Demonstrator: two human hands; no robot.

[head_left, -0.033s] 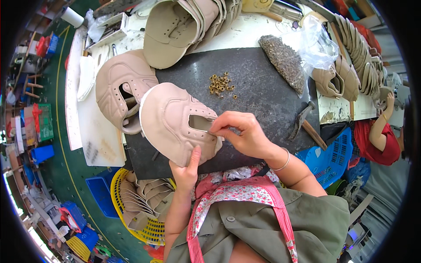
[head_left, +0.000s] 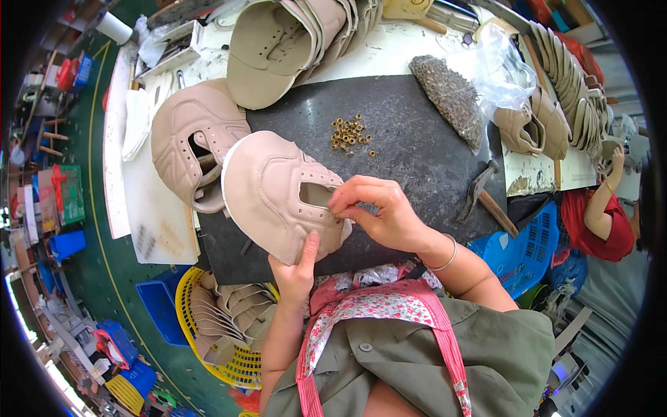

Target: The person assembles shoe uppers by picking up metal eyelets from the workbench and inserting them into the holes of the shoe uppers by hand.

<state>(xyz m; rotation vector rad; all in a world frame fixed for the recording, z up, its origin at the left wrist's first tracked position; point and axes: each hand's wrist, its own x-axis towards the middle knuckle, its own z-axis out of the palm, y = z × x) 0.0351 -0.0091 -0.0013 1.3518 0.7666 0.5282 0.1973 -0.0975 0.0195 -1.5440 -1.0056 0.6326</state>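
Note:
A beige shoe upper [head_left: 267,184] with a row of small holes along each side of its opening lies over the dark work slab [head_left: 410,167]. My left hand [head_left: 294,267] grips its near edge, thumb on top. At the right side of the opening, my right hand [head_left: 375,208] pinches with thumb and fingertips by the holes; whatever sits between them is too small or hidden to make out. Beyond the upper lies a little heap of brass eyelets [head_left: 347,133]. Another beige shoe upper [head_left: 182,132] rests just to the left.
Stacked uppers [head_left: 267,59] stand at the back. A hammer [head_left: 492,201] lies right, with a bag of small metal pieces [head_left: 448,97] beyond it. Baskets, one yellow [head_left: 191,326] with cut pieces and one blue [head_left: 531,254], flank me. Another person [head_left: 597,215] sits far right.
My right fingertips have shifted slightly along the edge of the opening and now cover more of the holes. The left hand and the upper stay nearly still.

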